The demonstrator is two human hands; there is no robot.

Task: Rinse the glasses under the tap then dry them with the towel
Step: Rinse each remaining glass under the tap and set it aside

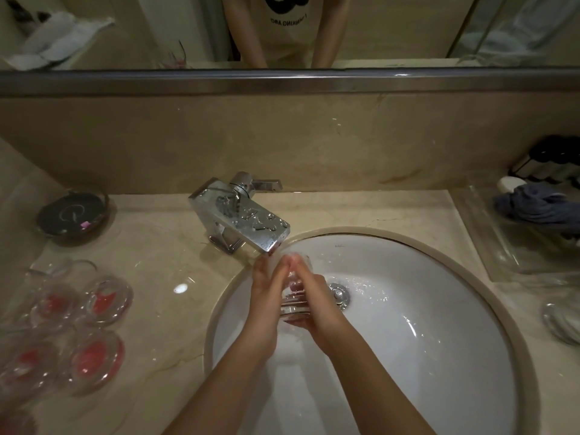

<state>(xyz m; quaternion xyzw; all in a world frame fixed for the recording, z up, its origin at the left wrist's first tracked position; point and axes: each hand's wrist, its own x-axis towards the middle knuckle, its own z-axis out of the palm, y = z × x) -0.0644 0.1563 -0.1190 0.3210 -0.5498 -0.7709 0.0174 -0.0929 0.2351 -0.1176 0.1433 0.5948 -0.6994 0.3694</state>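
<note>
Clearly the job is in its early part: both hands hold one glass (293, 304) over the sink (439, 309), just under the tap (248, 219), with the left hand (266, 296) and right hand (317, 296) pressed against its sides, fingers fairly straight and meeting near the rim. This grip looks like cradling, not a curled clutch. Whether water is running I cannot tell, though the basin is wet. Four more glasses (62, 334) with red inside wait on the tabletop (175, 246) to the left, seemingly unrinsed. A blue towel (539, 207) lies in a tray at far right, untouched, so I judge all the drying is left.
</note>
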